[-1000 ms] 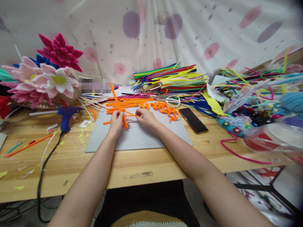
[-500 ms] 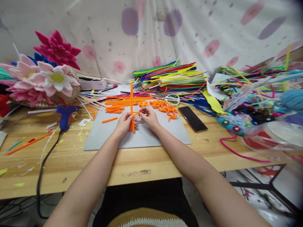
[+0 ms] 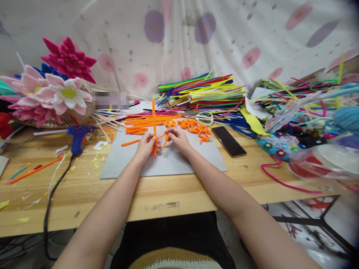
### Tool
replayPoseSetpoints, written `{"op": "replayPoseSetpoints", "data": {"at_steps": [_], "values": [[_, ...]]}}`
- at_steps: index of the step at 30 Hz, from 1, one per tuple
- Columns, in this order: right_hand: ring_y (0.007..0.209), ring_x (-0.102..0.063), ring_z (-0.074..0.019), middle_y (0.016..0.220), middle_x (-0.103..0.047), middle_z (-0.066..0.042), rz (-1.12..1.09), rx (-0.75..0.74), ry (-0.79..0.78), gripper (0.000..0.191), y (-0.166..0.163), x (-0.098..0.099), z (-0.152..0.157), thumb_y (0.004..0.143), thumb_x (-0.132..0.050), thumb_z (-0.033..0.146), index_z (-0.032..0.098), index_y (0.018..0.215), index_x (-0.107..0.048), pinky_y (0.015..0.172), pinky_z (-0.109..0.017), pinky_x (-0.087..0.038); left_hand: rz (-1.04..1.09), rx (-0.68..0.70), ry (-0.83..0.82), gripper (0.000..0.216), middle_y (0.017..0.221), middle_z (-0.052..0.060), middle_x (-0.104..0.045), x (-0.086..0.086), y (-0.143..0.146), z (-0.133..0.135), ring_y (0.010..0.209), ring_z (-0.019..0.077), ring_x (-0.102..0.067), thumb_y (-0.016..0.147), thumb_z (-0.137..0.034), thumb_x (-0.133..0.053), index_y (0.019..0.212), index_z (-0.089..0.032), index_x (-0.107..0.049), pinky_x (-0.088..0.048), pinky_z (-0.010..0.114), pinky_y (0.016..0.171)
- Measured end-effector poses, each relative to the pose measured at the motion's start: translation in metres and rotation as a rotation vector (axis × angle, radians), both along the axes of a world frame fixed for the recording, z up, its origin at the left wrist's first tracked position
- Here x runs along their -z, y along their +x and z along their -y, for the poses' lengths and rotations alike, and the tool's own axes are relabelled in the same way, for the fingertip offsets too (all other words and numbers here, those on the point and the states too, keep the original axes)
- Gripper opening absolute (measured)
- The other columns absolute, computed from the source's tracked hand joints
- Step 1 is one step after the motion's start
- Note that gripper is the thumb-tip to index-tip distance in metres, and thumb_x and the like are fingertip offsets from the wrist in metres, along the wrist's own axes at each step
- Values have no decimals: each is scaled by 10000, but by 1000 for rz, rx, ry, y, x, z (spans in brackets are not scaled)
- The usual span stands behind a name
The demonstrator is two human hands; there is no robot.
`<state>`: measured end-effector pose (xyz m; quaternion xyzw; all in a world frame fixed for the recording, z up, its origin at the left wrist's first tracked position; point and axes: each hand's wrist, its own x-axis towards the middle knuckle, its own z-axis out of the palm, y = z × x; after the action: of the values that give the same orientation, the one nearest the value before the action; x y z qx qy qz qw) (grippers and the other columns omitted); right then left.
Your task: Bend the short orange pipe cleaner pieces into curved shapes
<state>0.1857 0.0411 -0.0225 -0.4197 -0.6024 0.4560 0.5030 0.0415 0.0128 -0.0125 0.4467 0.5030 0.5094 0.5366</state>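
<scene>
In the head view, the orange strips [image 3: 154, 117] are being held by the left hand [image 3: 147, 145], whose thumb and fingers are being closed around their lower part. Their long axis is running nearly straight away from the person, with the lower ends projecting below the thumb. From this grip, a thin orange strand [image 3: 162, 136] is being led rightward to the right hand [image 3: 178, 139], where it is being pinched between the fingertips, without visible gap. The strips are being held nearer to the left hand, over the grey board [image 3: 179, 164]; whether the board is being touched cannot be told. Compared with one second earlier, the strips are no longer being leaned so much leftward, and a loose orange end [image 3: 165, 142] is now being seen hanging below the right fingers.
</scene>
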Motion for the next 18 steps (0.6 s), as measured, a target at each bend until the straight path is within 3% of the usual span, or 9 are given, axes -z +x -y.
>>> {"op": "replayPoseSetpoints", "data": {"at_steps": [7,18], "values": [[647,-556,-73,774,-563,13,-236,99,-63,125,8,0,-8,678,-480,234,175,774,-534,693,-264,-508,-149,105,-21,104,861,70,-663,2,0,1,487,102,-587,691,-227,-549,726,-152,-488,-426,192,364],[750,-583,-96,836,-595,-4,-252,124,22,137,12,3,-13,683,-505,244,183,793,-560,742,-292,-518,-169,133,-8,100,820,60,-667,2,-2,2,490,91,-572,658,-226,-554,701,-149,-508,-423,172,370]]}}
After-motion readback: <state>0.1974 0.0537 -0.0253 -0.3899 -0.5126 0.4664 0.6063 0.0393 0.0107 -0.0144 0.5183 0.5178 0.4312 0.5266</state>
